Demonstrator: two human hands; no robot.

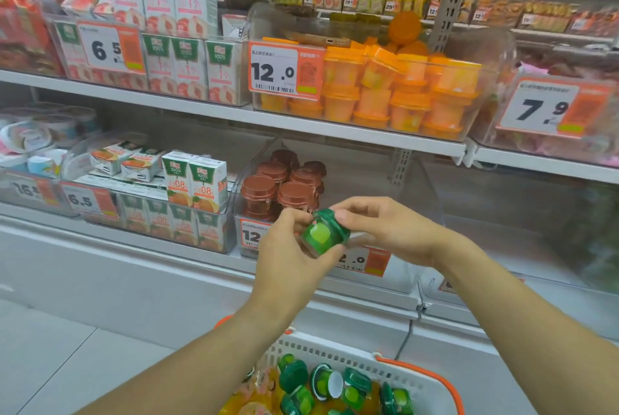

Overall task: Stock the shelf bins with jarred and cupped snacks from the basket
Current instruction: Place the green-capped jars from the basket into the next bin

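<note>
My left hand (pixel 288 247) cups the small green-lidded plastic jelly cup (pixel 324 233) from below while my right hand (pixel 382 227) pinches its lid rim; I should probably keep it upright and set it down gently in the clear plastic lower-shelf bin (pixel 425 187), right of the brown-lidded cups (pixel 284 183). Below, the white basket with orange handles (pixel 395 371) holds more green cups (pixel 335 384)
</note>
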